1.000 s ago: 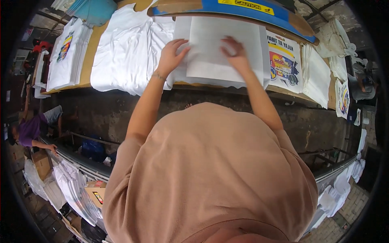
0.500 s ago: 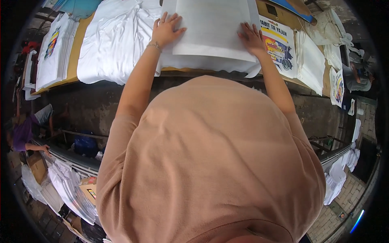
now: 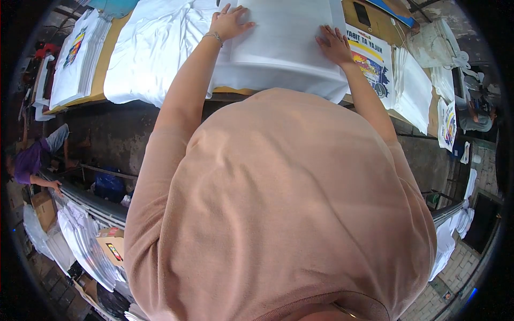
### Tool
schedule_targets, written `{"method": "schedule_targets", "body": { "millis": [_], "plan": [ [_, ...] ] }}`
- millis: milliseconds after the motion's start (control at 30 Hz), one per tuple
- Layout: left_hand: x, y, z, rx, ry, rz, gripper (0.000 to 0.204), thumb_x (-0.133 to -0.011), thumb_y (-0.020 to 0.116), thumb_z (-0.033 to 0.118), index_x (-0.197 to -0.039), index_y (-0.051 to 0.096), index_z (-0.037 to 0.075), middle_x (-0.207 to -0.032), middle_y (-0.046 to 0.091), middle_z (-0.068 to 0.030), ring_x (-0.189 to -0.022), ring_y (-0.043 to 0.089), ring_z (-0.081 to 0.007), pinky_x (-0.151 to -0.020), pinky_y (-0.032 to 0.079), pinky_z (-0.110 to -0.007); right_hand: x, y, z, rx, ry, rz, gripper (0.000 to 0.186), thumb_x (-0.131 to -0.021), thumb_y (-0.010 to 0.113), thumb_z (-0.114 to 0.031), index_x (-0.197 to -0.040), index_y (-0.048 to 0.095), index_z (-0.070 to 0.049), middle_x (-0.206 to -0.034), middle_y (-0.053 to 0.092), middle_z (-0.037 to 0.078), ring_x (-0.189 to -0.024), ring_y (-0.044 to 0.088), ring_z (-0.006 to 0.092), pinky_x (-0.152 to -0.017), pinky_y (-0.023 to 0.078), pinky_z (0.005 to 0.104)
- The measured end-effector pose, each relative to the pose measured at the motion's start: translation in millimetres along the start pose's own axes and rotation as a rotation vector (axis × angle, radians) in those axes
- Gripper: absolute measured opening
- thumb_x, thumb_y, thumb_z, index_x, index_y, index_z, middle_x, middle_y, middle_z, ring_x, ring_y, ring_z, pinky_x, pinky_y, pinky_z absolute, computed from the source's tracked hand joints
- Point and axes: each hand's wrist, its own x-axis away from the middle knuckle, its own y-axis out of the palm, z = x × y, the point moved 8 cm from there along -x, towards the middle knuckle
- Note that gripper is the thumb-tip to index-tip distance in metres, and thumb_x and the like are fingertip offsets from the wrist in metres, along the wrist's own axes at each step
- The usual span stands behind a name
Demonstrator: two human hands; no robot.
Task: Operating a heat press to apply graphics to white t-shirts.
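Observation:
A smooth white sheet-like piece [image 3: 289,40], fabric or paper I cannot tell, lies on the table in front of me, its near edge drooping over the front. My left hand [image 3: 232,22], a bracelet at its wrist, rests flat on the left side of it with fingers spread. Against the right side lies my right hand [image 3: 335,46], fingers stretched out and holding nothing. Left of my left arm is a loose, wrinkled heap of white cloth [image 3: 152,53]. Just beyond my right hand sits a white shirt with a colourful print [image 3: 369,59].
Stacked white printed shirts [image 3: 77,59] stand at the far left of the table. More folded white cloth [image 3: 412,80] lies right, with a dark phone [image 3: 362,14] behind. A person in purple [image 3: 29,163] reaches toward a rail at left, near a cardboard box [image 3: 111,246].
Both hands have shifted slightly, the left one up and to the right. My view has tilted a little, and more of the phone shows.

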Motion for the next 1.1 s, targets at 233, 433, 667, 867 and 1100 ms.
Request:
{"method": "schedule_targets", "body": {
  "millis": [233, 433, 667, 867, 1100],
  "plan": [
    [-13, -1, -1, 0.062, -0.023, -0.219, 0.073, -0.084, 0.055, 0.059, -0.141, 0.041, 0.016, -0.151, 0.031, -0.0059, -0.142, 0.019, -0.0307, -0.11, 0.022, -0.054, -8, 0, -2, 0.02, -0.003, 0.025, 0.062, -0.092, 0.041, -0.056, -0.145, 0.033, -0.024, -0.153, 0.028, 0.002, -0.142, 0.021, 0.0295, -0.115, 0.015, 0.0456],
    [-15, -1, -5, 0.092, -0.017, -0.182, 0.072, -0.082, 0.055, 0.061, -0.14, 0.042, 0.02, -0.15, 0.034, -0.0029, -0.142, 0.019, -0.0319, -0.109, 0.02, -0.059, -11, 2, -3, -0.001, 0.014, 0.015, 0.062, -0.093, 0.038, -0.057, -0.146, 0.032, -0.025, -0.153, 0.026, 0.002, -0.143, 0.019, 0.0279, -0.116, 0.014, 0.0448],
    [-11, -7, -3, 0.107, -0.031, -0.15, 0.066, -0.084, 0.057, 0.054, -0.139, 0.044, 0.019, -0.148, 0.038, -0.0034, -0.14, 0.024, -0.0306, -0.109, 0.024, -0.056, -14, 1, -3, 0.027, 0.012, 0.005, 0.062, -0.093, 0.04, -0.056, -0.146, 0.032, -0.024, -0.153, 0.027, 0.002, -0.143, 0.019, 0.0287, -0.116, 0.015, 0.0443],
    [-11, 9, -19, 0.09, -0.009, 0.081, 0.066, -0.085, 0.048, 0.065, -0.138, 0.045, 0.026, -0.147, 0.039, 0.0006, -0.14, 0.026, -0.028, -0.107, 0.026, -0.052, -10, -2, -4, -0.006, 0.039, 0.003, 0.064, -0.092, 0.038, -0.058, -0.146, 0.031, -0.024, -0.153, 0.026, 0.003, -0.143, 0.019, 0.0271, -0.116, 0.014, 0.0454],
    [38, 58, -118, 1.046, -0.717, -0.106, 0.072, -0.089, 0.043, 0.061, -0.133, 0.048, 0.004, -0.133, 0.051, -0.0176, -0.126, 0.045, -0.0291, -0.101, 0.036, -0.045, 16, -10, 96, -0.581, 0.422, 0.314, 0.068, -0.092, 0.052, -0.05, -0.141, 0.037, -0.005, -0.136, 0.05, 0.017, -0.124, 0.048, 0.0346, -0.099, 0.041, 0.0365]
  ]
}}
